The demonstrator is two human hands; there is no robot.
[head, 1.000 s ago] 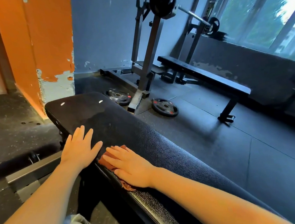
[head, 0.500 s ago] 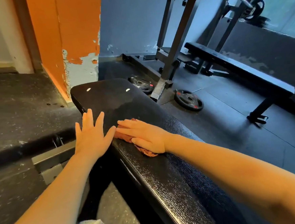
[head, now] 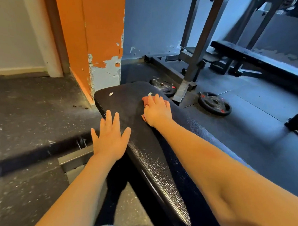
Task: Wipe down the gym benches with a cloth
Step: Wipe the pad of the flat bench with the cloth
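A black padded gym bench [head: 126, 100] runs from the bottom of the view up to the middle. My right hand [head: 157, 110] lies flat with straight fingers on a reddish cloth [head: 145, 101] near the bench's far right edge; only the cloth's edges show from under the palm. My left hand [head: 111, 137] rests flat with spread fingers on the bench's left edge, nearer to me. A damp dull streak marks the pad between the two hands.
An orange pillar [head: 96, 42] with peeling paint stands just beyond the bench end. Two weight plates [head: 214, 103] lie on the rubber floor to the right, beside a rack upright [head: 191, 73]. A second black bench [head: 258, 59] stands at the right. A raised floor step [head: 29, 122] lies left.
My right hand has slid the cloth forward and to the right along the pad, away from my left hand. The left hand has stayed on the bench's left edge.
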